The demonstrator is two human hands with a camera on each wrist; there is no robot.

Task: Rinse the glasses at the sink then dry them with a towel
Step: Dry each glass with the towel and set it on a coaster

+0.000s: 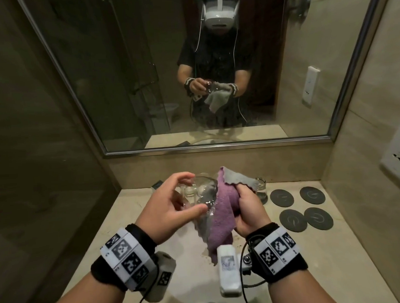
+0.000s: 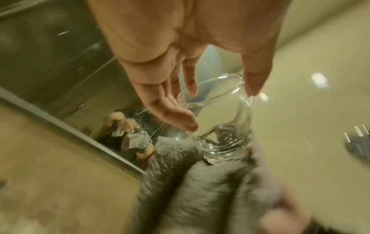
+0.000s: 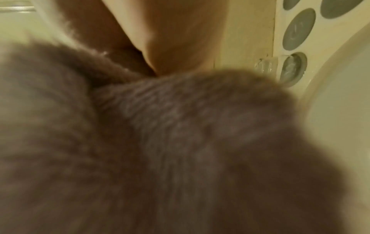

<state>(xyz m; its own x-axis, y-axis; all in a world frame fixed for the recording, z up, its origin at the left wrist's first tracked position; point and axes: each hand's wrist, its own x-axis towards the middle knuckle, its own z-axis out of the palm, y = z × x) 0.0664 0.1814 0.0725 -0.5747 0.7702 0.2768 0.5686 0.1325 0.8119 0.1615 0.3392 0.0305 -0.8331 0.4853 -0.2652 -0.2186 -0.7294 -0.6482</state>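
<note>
My left hand (image 1: 197, 192) holds a clear glass (image 1: 203, 197) tilted on its side above the sink, thumb under it and fingers over its rim. In the left wrist view the thumb and fingertips of the left hand (image 2: 222, 110) pinch the mouth of the glass (image 2: 222, 142), whose thick base presses into the towel (image 2: 200, 197). My right hand (image 1: 246, 202) grips a purple and grey towel (image 1: 223, 209) bunched against the glass's right side. That towel (image 3: 180, 142) fills the right wrist view and hides the fingers. A second glass (image 1: 261, 190) stands upright on the counter behind the right hand.
Several dark round coasters (image 1: 294, 219) lie on the beige counter (image 1: 334, 260) to the right. The white sink basin (image 1: 190, 285) is directly below my hands. A large mirror (image 1: 124, 86) covers the back wall, and a wall socket (image 1: 396, 158) is on the right wall.
</note>
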